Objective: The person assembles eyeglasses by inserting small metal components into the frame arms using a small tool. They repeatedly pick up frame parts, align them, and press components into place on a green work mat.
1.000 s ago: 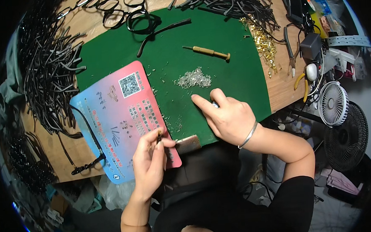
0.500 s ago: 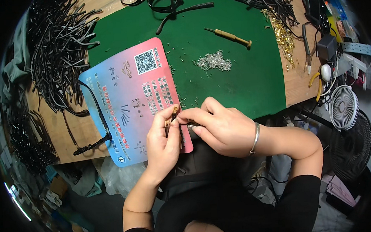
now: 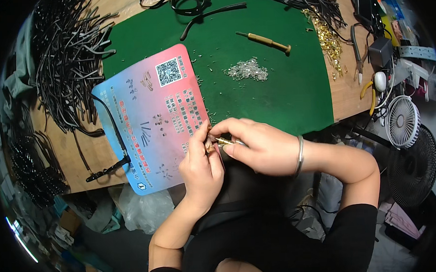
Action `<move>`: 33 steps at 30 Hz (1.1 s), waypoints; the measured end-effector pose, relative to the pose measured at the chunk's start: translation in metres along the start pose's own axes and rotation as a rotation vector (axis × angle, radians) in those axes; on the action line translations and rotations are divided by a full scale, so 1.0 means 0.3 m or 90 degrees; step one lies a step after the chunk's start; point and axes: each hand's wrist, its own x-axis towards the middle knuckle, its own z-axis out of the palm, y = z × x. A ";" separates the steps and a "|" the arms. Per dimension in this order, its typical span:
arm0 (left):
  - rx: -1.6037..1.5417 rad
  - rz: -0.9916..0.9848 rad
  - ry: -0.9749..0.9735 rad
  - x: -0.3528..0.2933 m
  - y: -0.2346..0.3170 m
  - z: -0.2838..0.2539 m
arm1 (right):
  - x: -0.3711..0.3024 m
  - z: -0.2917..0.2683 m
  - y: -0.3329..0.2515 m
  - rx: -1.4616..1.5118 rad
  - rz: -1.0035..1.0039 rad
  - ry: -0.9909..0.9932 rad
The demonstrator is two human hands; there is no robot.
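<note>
My left hand (image 3: 200,169) is closed near the front edge of the table, over the lower right side of a pink and blue printed mat (image 3: 147,105). Its fingertips pinch a small piece with gold and dark parts, mostly hidden by the fingers. Close against it, my right hand (image 3: 265,150) is closed on a slim brass-coloured screwdriver (image 3: 223,141), whose tip end points at the piece in the left hand. On the printed mat lie small sorted screws (image 3: 160,120), pins and tiny metal parts. A glasses temple arm (image 3: 114,122) lies across its left side.
A green mat (image 3: 275,103) carries a heap of silver screws (image 3: 247,69), a second brass screwdriver (image 3: 264,42) and a black temple arm (image 3: 211,16). Black temple arms (image 3: 71,65) pile up at left. Gold parts (image 3: 325,34), pliers (image 3: 357,55) and a white fan (image 3: 403,124) are at right.
My left hand has turned and shifted slightly right and down. The right hand has turned, so the brass screwdriver now shows between its fingers. The loose things on the table lie as before.
</note>
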 end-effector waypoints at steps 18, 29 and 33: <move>0.013 0.095 -0.038 0.017 -0.023 -0.023 | 0.005 -0.022 -0.044 0.167 0.165 -0.109; -0.133 -0.085 -0.124 0.077 -0.009 -0.063 | -0.008 0.026 0.010 -0.132 -0.062 0.091; -0.082 0.033 -0.016 0.096 -0.058 -0.093 | -0.044 -0.013 -0.017 -0.199 0.017 0.028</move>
